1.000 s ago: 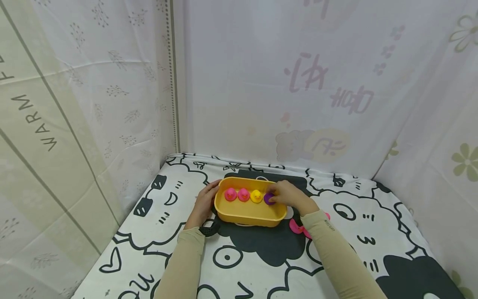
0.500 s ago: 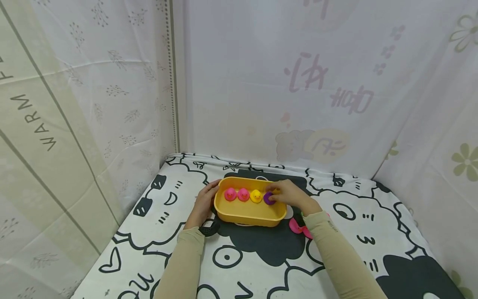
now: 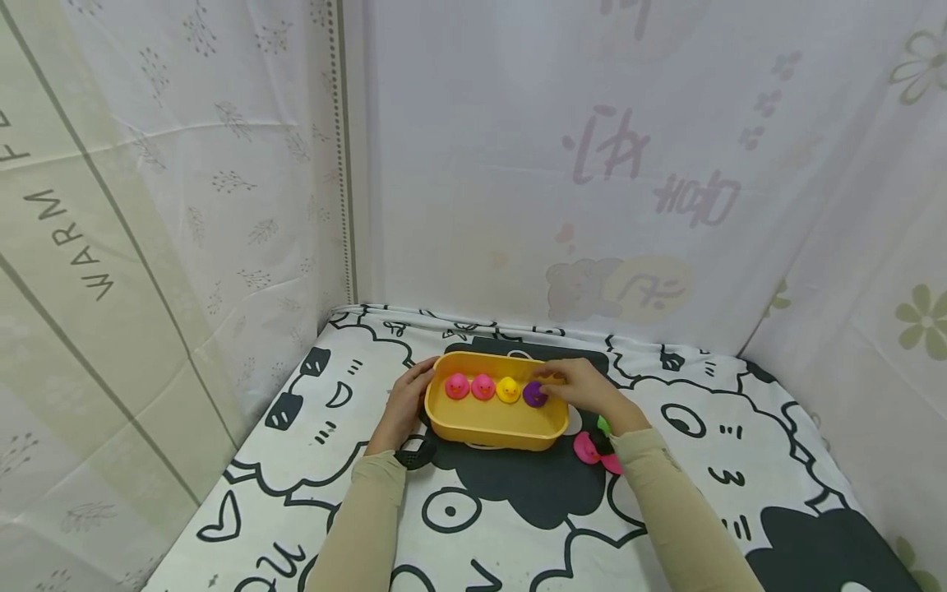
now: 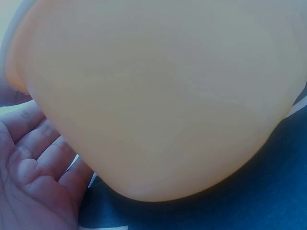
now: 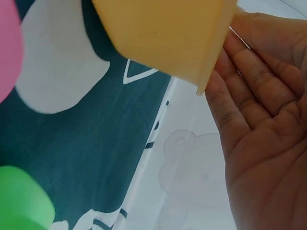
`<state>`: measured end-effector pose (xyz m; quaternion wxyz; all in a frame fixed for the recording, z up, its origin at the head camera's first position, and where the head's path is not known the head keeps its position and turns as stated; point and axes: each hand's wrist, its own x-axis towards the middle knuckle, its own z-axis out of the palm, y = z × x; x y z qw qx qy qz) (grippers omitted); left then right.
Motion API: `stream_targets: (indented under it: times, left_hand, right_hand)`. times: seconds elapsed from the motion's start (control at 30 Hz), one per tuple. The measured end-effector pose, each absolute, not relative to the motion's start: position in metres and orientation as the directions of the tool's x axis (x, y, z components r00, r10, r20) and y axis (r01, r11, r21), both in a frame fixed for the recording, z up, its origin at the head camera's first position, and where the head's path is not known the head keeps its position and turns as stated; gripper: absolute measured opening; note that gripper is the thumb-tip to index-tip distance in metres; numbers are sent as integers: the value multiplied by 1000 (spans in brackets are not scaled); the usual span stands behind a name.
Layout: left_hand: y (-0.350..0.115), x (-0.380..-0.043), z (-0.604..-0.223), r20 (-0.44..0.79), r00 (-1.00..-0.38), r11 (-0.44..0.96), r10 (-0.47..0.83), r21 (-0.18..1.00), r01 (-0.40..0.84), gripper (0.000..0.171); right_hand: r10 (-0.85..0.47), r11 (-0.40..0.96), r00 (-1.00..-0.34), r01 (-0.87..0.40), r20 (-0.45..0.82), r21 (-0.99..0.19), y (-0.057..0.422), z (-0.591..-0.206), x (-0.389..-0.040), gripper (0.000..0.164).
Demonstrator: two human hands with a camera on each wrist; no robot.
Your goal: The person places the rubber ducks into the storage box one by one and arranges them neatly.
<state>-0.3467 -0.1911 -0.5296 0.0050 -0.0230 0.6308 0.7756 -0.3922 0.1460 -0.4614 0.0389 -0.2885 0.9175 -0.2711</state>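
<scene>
A yellow tray [image 3: 488, 432] holds a row of small toy ducks. Two pink ducks [image 3: 469, 386] stand at the left, then a yellow duck [image 3: 508, 390], then a purple duck [image 3: 534, 395] at the right. My right hand [image 3: 584, 385] reaches over the tray's right end, its thumb tip at the purple duck's right side and its fingers just behind the duck. In the right wrist view the tray wall hides those fingertips. My left hand [image 3: 404, 403] rests against the tray's left end; the left wrist view shows its fingers [image 4: 53, 153] lying along the outer wall, tips hidden.
Right of the tray, beside my right forearm, lie pink toys [image 3: 587, 449] and a green toy [image 3: 603, 425], partly covered by the sleeve. A black-and-white cartoon cloth [image 3: 473, 547] covers the surface. Patterned curtains [image 3: 518, 181] stand behind and at both sides.
My right hand has drawn back slightly to the right, uncovering more of the purple duck and of the toys by the forearm. The left hand and tray stay put.
</scene>
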Motion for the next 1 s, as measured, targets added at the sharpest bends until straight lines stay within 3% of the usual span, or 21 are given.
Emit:
stream_targets:
  times: [0.4,0.77,1.0]
  left_hand:
    - [-192,-346,-530,-39,-999,-207,-8,978,-36,40]
    - [-192,-345,-529,-41,-999,-194,-16,980,-37,39]
    - [-191,-347,-532,-28,-999,-201,-22,979,-23,40]
  right_hand:
    - [-515,657,-847,-489,132,-574,172,-462,-380,35]
    - [-390,658,-904,-408,177,-633,220,-464,-357,40]
    - [-315,676,-942,-309,117,-669,250,-475,-347,38]
